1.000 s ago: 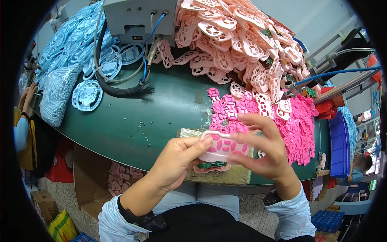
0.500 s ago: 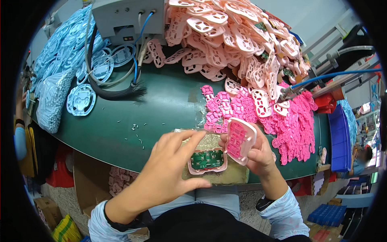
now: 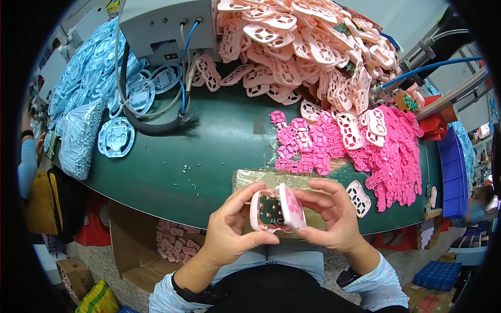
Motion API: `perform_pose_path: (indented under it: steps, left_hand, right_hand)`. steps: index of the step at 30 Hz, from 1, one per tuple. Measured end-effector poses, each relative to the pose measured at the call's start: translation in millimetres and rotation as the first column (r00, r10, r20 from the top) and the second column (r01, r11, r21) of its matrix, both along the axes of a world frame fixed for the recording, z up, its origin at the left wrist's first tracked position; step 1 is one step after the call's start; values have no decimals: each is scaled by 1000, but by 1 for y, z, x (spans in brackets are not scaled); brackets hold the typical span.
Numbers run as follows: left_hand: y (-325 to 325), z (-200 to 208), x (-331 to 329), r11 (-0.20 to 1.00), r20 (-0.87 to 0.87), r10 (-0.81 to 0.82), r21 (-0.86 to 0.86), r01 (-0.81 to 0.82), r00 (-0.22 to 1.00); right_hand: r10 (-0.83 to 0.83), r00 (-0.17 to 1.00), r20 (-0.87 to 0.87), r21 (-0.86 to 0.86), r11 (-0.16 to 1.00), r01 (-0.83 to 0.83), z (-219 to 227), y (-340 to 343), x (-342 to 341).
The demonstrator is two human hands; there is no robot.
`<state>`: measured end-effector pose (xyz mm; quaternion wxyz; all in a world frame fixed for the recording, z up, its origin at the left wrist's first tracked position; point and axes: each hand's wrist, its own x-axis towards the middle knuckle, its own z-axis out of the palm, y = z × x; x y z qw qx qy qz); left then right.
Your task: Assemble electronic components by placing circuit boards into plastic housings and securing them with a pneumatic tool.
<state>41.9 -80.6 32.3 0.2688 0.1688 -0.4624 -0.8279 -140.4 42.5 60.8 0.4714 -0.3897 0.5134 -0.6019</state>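
My left hand grips a pale pink plastic shell half with a green circuit board inside it. In my right hand is the matching pale pink cover, with bright pink buttons in it. Both halves are tilted up and meet at an angle, the board still showing through the gap. They are held over a taped block at the table's near edge. Another pale pink cover lies on the table, right of my right hand.
Pink shells are heaped at the back, bright pink button pads at the right. Blue shells, a filled clear bag and a grey machine stand left. Small screws are scattered on the green table.
My left hand has taken hold of the shell half with the board and raised it off the block. My right hand has turned the cover and brought it against that half.
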Motion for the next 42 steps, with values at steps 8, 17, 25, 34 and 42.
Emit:
perform_pose_path:
  steps: [8,17,25,34,42]
  left_hand:
    - [4,4,0,985,49,14,-173,-5,999]
    - [6,15,1,869,288,74,-488,80,955]
    - [4,16,4,893,300,60,-442,83,952]
    - [13,31,11,802,434,139,-576,156,890]
    - [27,49,1,619,457,185,-742,258,870]
  right_hand:
    - [13,901,-434,-13,1000,-20,-5,0,5]
    - [-10,791,-612,-61,998,-34,-11,-4,7]
    - [12,747,-664,-97,990,-102,-18,-11,0]
    - [-48,755,-654,-144,988,-62,-6,-15,3]
    - [-162,971,-176,-66,986,153,10,-45,33]
